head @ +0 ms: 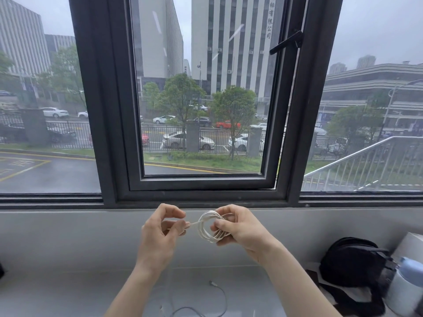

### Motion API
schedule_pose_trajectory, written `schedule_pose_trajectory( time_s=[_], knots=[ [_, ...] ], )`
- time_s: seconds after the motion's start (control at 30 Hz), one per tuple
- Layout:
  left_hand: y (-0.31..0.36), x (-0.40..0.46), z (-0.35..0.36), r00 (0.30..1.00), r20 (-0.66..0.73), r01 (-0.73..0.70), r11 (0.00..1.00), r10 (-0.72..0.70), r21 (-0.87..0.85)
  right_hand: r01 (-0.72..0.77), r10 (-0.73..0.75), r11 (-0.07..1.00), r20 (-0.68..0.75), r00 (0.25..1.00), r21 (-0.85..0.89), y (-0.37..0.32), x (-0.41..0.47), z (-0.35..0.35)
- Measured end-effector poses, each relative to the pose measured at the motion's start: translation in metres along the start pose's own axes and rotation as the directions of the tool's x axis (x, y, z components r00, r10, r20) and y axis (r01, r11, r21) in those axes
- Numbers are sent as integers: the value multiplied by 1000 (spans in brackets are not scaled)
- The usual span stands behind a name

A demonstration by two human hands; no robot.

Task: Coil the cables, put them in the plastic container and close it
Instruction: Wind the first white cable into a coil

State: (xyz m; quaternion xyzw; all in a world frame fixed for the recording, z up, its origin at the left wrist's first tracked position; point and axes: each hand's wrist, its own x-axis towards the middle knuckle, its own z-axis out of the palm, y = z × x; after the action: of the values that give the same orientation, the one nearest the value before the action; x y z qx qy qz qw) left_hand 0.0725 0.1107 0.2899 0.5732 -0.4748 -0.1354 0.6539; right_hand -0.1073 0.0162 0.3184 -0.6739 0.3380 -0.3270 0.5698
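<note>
A thin white cable point(207, 227) is wound into a small coil of several loops, held up in front of the window sill. My right hand point(238, 227) grips the coil on its right side. My left hand point(163, 232) pinches the free end of the same cable, which runs taut from the coil to my fingers. A second thin white cable point(219, 294) lies loose on the grey counter below, its plug end pointing up-left. No plastic container is in view.
A black pouch point(352, 261) sits on the counter at the right, with a pale blue-capped bottle point(407, 287) and a white box point(409, 245) beside it. A dark-framed window point(206, 186) stands straight ahead, its handle at upper right.
</note>
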Motion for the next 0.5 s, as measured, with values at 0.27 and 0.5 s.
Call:
schedule_pose_trajectory(
  time_s=[0.27, 0.5],
  knots=[
    [-3, -10, 13, 930, 292, 247, 968, -222, -51, -11, 12, 1000, 42, 999, -28, 14, 1, 11],
    [-29, -35, 13, 904, 266, 338, 941, -334, 31, -134, 134, 991, 1, 991, -24, 49, -7, 25]
  ],
)
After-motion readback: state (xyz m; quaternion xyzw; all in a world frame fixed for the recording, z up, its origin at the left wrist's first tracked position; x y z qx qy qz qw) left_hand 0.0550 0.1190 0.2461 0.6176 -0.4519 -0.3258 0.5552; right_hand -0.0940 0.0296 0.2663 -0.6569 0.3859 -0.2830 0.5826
